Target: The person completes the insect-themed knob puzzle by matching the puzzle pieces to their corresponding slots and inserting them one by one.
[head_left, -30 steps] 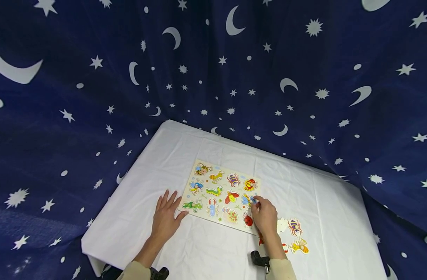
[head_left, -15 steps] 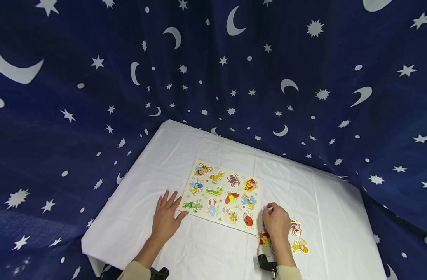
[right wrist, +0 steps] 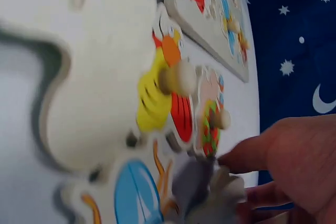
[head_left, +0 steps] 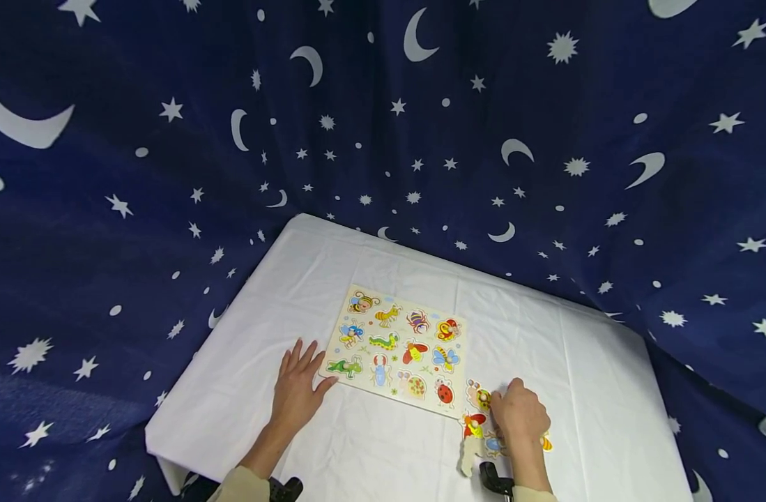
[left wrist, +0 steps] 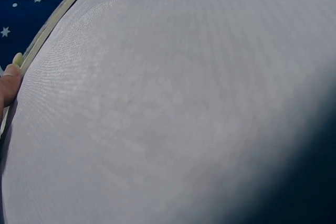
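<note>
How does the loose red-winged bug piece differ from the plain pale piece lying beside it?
The red-winged bug piece lies picture side up, while the plain pale piece shows no picture. The bug piece has a wooden knob standing up; the pale piece shows only a small round mark. The bug piece lies nearer the board than the pale piece does. Both are off the board, on the white cloth.

Both sleeves (head_left: 240,486) were a plain pale beige — no pattern showed. A black, rounded device (head_left: 286,490) was worn at the left wrist; at the right — another black fitting (head_left: 495,480), angular and smooth-edged.
</note>
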